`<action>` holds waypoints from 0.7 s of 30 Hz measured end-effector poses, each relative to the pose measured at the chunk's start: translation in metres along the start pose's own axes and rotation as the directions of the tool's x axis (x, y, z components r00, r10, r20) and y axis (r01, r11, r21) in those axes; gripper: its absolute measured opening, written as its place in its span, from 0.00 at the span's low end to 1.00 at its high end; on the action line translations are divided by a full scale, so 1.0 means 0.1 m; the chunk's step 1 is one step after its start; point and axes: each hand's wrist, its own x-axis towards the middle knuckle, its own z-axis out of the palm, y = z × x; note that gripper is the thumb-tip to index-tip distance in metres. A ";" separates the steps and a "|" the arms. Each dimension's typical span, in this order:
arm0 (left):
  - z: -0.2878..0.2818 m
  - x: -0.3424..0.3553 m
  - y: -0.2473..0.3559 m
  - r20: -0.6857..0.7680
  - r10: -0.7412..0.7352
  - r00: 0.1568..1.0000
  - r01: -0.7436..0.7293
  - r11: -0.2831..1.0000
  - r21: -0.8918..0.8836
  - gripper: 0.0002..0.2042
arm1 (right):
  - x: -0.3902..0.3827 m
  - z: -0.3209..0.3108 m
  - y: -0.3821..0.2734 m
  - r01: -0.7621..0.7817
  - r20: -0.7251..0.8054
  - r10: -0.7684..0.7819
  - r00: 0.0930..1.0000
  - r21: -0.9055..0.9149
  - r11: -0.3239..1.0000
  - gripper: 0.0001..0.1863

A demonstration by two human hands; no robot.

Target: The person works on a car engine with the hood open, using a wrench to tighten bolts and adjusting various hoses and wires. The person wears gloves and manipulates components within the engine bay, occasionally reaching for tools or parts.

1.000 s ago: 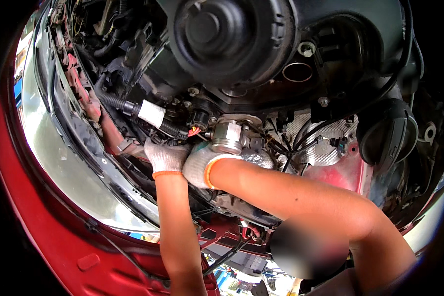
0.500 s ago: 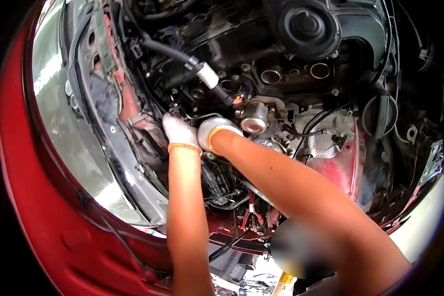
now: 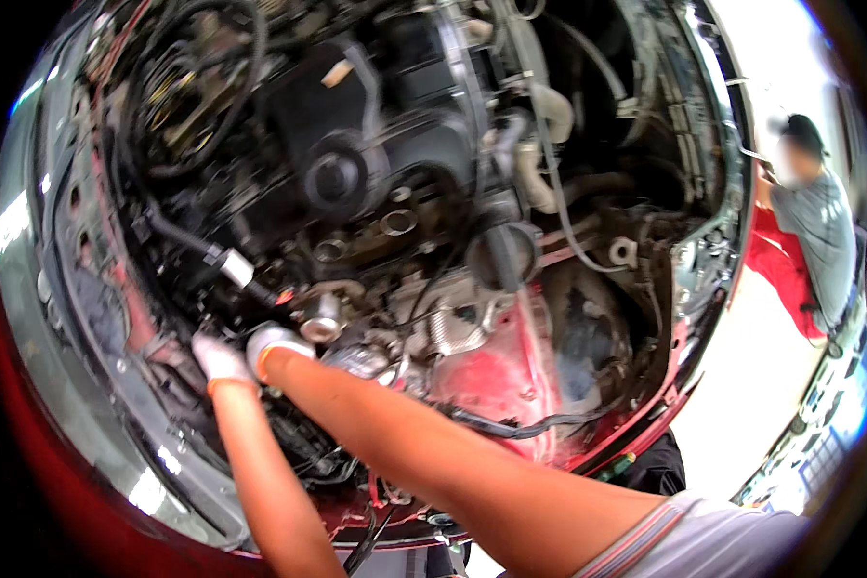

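Observation:
Both hands wear white knit gloves with orange cuffs and reach down into a car's engine bay at the lower left. My left hand (image 3: 220, 358) lies beside the inner edge near the windscreen, fingertips blurred among dark hoses and lines. My right hand (image 3: 277, 349) is next to it, just below a silver cylindrical component (image 3: 323, 318), its fingers hidden among the parts. What either hand holds cannot be seen. A corrugated black hose (image 3: 183, 234) with a white sleeve (image 3: 237, 268) runs just above them, beside a small orange connector (image 3: 283, 298).
The engine cover (image 3: 409, 144) fills the upper middle, with an oil filler opening (image 3: 397, 222) below. A red inner panel (image 3: 482, 376) is right of my arms. A co-worker in grey (image 3: 809, 241) stands at the far right beside red material (image 3: 780, 279). The windscreen (image 3: 34, 289) borders the left.
The view has swung and widened, so the engine bay and co-worker show more and my hands appear further left. Both hands stay at the same spot beside the silver component.

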 end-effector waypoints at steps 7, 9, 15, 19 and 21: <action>-0.23 0.13 0.14 -0.039 -0.100 0.994 0.095 0.990 -0.102 0.27 | -0.06 0.07 -0.21 -0.245 0.074 0.234 0.969 0.245 0.938 0.21; -0.34 0.18 0.12 -0.078 -0.032 0.996 0.028 0.998 -0.060 0.28 | -0.18 0.01 -0.30 -0.120 0.049 0.114 0.992 0.145 0.982 0.20; -0.15 -0.10 0.13 -0.165 0.042 0.985 -0.050 0.998 -0.045 0.28 | -0.60 -0.59 -0.41 0.025 0.267 -0.028 0.963 0.013 1.000 0.18; -0.08 -0.14 0.16 -0.163 0.014 0.986 -0.024 0.998 -0.059 0.30 | -0.60 -0.64 -0.42 -0.110 0.249 0.086 0.965 0.083 0.990 0.18; 0.08 -0.20 0.11 -0.134 -0.040 0.990 0.034 0.998 -0.045 0.30 | -0.41 -0.52 -0.30 -0.172 0.249 0.149 0.957 0.069 0.983 0.18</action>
